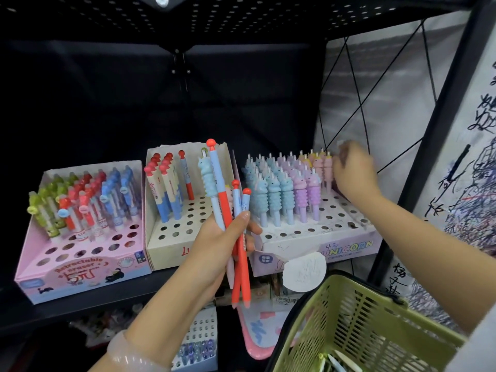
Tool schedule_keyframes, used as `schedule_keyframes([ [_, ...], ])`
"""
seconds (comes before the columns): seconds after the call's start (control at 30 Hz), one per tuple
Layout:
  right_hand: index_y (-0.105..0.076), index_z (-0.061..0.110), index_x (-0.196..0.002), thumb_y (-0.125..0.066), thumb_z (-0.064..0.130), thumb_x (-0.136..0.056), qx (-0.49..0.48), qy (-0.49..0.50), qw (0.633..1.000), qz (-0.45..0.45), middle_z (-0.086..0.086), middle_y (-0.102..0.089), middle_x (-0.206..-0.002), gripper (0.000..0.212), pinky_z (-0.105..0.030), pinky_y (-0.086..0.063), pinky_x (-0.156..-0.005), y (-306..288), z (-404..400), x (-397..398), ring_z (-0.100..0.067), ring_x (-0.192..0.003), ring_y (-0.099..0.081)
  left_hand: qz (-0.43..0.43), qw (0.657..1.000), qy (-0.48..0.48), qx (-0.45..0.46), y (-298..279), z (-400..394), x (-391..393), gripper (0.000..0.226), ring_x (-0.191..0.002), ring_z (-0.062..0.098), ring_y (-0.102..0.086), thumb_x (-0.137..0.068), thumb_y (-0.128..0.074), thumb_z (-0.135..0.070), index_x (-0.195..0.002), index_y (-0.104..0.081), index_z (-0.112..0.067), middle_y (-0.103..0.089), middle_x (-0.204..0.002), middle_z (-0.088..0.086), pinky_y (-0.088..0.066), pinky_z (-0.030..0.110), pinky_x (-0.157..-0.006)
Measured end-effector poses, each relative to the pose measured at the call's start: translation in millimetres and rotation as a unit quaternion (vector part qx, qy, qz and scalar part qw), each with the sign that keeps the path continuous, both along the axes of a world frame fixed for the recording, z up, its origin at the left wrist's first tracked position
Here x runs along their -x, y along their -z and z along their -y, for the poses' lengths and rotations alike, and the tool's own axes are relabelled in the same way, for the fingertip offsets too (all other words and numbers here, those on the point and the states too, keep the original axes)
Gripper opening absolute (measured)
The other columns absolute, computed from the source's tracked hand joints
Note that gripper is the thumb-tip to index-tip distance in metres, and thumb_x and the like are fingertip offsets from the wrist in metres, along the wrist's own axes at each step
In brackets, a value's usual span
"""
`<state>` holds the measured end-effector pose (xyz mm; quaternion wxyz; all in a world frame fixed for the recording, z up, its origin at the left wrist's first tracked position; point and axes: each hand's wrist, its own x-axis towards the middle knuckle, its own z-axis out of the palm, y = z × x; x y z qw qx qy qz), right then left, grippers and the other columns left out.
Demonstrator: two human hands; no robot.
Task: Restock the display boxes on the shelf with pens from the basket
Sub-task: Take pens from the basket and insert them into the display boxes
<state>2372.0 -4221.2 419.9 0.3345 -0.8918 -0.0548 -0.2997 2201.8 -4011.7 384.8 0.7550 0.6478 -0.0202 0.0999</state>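
Pens (236,224): left hand (214,245) grips a bundle. Right hand (354,170), fingers curled, contents unclear, at unicorn box (322,245) back row. Holes beneath it unfilled; basket (362,331) not empty.

Black perforated metal panel (241,20) spans 12 o'clock overhead, a black bracket with screws (179,66) hanging just under its middle. Pale wall sheet covered in black pen scribbles (475,183) at 3 o'clock, thin black wires (357,114) crossing the grey backing beside it. Round white paper label (304,271) near 5 o'clock. Pink-rimmed whiteboard with blue and pink marks (259,331) at 6 o'clock, on the lower level.
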Motion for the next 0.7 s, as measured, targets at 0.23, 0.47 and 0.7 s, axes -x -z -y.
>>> schedule_keyframes([
  [0.23,-0.067,0.018,-0.086,-0.057,0.018,-0.090,-0.070,-0.294,0.952,-0.047,0.019,-0.059,-0.069,0.011,-0.003,-0.038,-0.051,-29.6,-62.3,97.6,0.010,-0.055,-0.053,0.028,0.999,-0.029,0.036,1.3,2.2,0.3,0.013,-0.048,0.011,-0.056,-0.095,-0.048,-0.014,-0.097,-0.057,-0.005,-0.070,-0.071,0.004,-0.046,0.021,-0.048],
  [0.47,-0.063,0.016,-0.074,-0.057,0.019,-0.091,-0.104,-0.394,0.893,-0.191,0.013,-0.052,-0.058,0.018,-0.011,-0.038,-0.052,-13.6,-104.9,128.5,0.003,-0.050,-0.046,0.041,0.995,-0.046,0.074,-1.3,-10.1,11.7,0.015,-0.057,0.017,-0.067,-0.095,-0.047,-0.013,-0.100,-0.061,-0.015,-0.073,-0.074,0.007,-0.053,0.023,-0.053],
  [0.7,-0.044,0.017,-0.077,-0.042,0.019,-0.099,-0.234,-0.317,0.919,-0.027,-0.002,-0.063,-0.068,0.022,-0.023,-0.052,-0.051,-54.6,-139.4,105.3,-0.006,-0.051,-0.059,-0.009,0.990,-0.121,0.071,4.1,-57.2,27.3,0.009,-0.049,0.018,-0.064,-0.094,-0.051,-0.013,-0.096,-0.056,-0.006,-0.072,-0.068,0.008,-0.050,0.022,-0.045],
])
